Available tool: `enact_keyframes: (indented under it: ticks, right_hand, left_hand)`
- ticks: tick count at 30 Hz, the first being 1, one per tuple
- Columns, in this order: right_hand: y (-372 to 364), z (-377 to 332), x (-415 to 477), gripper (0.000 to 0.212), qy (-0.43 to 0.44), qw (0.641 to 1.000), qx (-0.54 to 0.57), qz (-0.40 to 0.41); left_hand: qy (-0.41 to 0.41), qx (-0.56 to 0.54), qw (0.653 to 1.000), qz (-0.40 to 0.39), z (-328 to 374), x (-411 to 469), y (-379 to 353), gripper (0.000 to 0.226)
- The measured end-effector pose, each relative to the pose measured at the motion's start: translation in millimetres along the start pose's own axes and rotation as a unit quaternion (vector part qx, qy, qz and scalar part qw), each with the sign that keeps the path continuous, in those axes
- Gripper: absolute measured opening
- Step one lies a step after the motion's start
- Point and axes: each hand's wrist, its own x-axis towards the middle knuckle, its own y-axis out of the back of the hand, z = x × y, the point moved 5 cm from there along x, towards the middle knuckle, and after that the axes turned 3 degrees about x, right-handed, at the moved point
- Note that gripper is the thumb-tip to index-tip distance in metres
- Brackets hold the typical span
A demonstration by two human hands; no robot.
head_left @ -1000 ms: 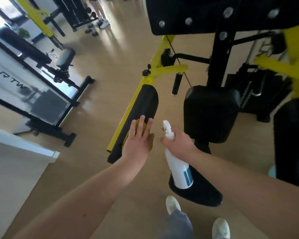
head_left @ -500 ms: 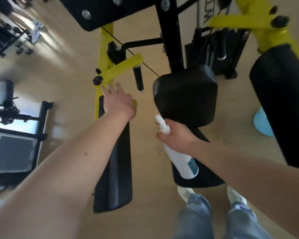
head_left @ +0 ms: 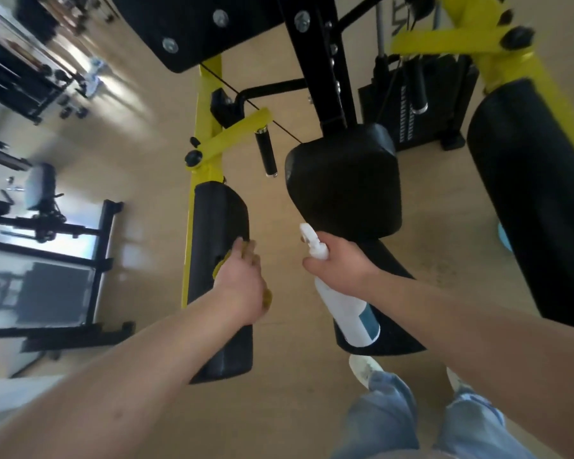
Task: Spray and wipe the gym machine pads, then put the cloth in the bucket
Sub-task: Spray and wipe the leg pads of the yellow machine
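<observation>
My left hand [head_left: 242, 283] presses a yellow cloth [head_left: 220, 266] flat against the middle of the long black left arm pad [head_left: 217, 220]; only the cloth's edges show around my palm. My right hand [head_left: 340, 263] grips the neck of a white spray bottle [head_left: 348, 313] with a blue label, nozzle up, held between the left arm pad and the square black seat pad [head_left: 343, 180]. A second long black arm pad [head_left: 537, 207] hangs at the right. A light blue bucket [head_left: 505, 238] peeks out behind that right pad, mostly hidden.
The machine's yellow frame [head_left: 204, 134] and a hanging black handle [head_left: 266, 154] sit above the left pad. A black backrest [head_left: 193, 24] overhangs at the top. The weight stack [head_left: 408, 117] stands behind. Other gym equipment [head_left: 43, 207] lines the left. My shoes [head_left: 365, 367] are below.
My left hand slid with the cloth from the top of the left arm pad back down to its middle. The view shifted slightly; my right hand kept the bottle in place.
</observation>
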Motion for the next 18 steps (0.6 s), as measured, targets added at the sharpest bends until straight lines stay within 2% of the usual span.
enact_keyframes:
  ticks: [3, 6, 13, 18]
  right_hand:
    - [6.0, 0.1, -1.4, 0.037, -0.001, 1.0, 0.008, -0.008]
    - [4.2, 1.4, 1.2, 0.045, 0.0, 1.0, 0.006, -0.015]
    - [-8.1, 17.0, 18.3, 0.039, -0.021, 0.999, 0.031, -0.011]
    - [-13.9, 33.6, 25.8, 0.051, -0.032, 0.999, 0.02, 0.001]
  left_hand:
    - [-0.063, 0.016, 0.998, -0.023, 41.2, -27.6, -14.7, 0.07]
    - [-0.067, 0.021, 0.997, -0.022, 41.2, -32.4, -12.9, 0.07]
    - [0.067, -0.01, 0.997, 0.033, -59.9, 36.2, 23.6, 0.074]
    - [0.155, -0.029, 0.987, 0.006, -107.1, 82.3, 46.0, 0.069]
